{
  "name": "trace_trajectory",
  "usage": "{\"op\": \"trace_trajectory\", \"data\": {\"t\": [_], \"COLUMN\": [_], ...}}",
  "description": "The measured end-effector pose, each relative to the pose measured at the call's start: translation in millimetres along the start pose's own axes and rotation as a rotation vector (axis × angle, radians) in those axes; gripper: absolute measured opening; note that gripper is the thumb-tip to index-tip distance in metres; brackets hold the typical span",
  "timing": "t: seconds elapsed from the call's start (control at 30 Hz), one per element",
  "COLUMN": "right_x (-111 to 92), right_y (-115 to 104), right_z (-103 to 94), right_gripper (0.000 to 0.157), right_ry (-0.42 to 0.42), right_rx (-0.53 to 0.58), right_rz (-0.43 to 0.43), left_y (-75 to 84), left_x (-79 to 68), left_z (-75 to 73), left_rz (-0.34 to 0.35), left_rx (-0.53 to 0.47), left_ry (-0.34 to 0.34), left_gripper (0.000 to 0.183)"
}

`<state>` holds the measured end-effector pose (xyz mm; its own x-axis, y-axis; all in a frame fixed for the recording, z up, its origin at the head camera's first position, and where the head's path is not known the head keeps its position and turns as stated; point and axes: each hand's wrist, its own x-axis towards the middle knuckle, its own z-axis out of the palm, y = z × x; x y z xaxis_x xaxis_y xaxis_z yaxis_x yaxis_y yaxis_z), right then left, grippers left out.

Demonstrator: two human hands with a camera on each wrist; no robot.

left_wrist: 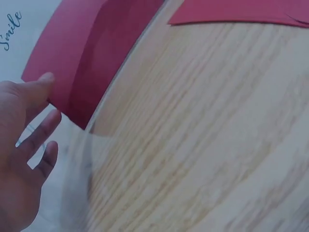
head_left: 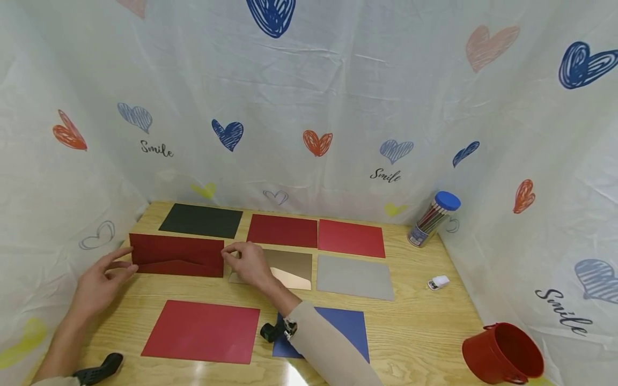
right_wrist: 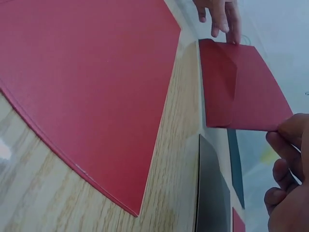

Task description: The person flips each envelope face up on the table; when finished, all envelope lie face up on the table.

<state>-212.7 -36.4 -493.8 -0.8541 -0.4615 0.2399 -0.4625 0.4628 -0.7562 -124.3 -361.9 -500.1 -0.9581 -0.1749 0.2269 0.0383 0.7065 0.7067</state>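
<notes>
A dark red envelope (head_left: 177,252) stands tilted up at the left of the table, its pointed flap edge showing along the lower front. My left hand (head_left: 100,281) pinches its left end; in the left wrist view the thumb lies on the front of the envelope (left_wrist: 96,53) and the lower fingers are spread apart. At the opposite end, my right hand (head_left: 252,265) pinches the right edge between thumb and index finger, as the right wrist view of the envelope (right_wrist: 256,92) also shows. That hand partly covers a shiny gold-brown envelope (head_left: 294,262) lying behind it.
Flat rectangles lie around: dark green (head_left: 201,221), dark red (head_left: 282,230), bright red (head_left: 351,237), grey (head_left: 354,277), pinkish red (head_left: 203,332) and blue (head_left: 345,324). To the right stand a blue-lidded pencil jar (head_left: 429,221), a small white item (head_left: 438,282) and a red bucket (head_left: 485,354).
</notes>
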Motion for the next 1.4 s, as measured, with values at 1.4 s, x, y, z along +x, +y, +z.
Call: {"op": "trace_trajectory", "data": {"t": [1.4], "right_x": [-6], "right_y": [15], "right_z": [24.0], "right_gripper": [0.04], "right_ry": [-0.197], "right_rx": [-0.734], "right_rz": [-0.121], "left_y": [-16.0], "left_x": [2.8], "left_z": [9.4], "left_rz": [0.088], "left_rx": [0.13], "left_ry": [-0.166], "left_gripper": [0.069]}}
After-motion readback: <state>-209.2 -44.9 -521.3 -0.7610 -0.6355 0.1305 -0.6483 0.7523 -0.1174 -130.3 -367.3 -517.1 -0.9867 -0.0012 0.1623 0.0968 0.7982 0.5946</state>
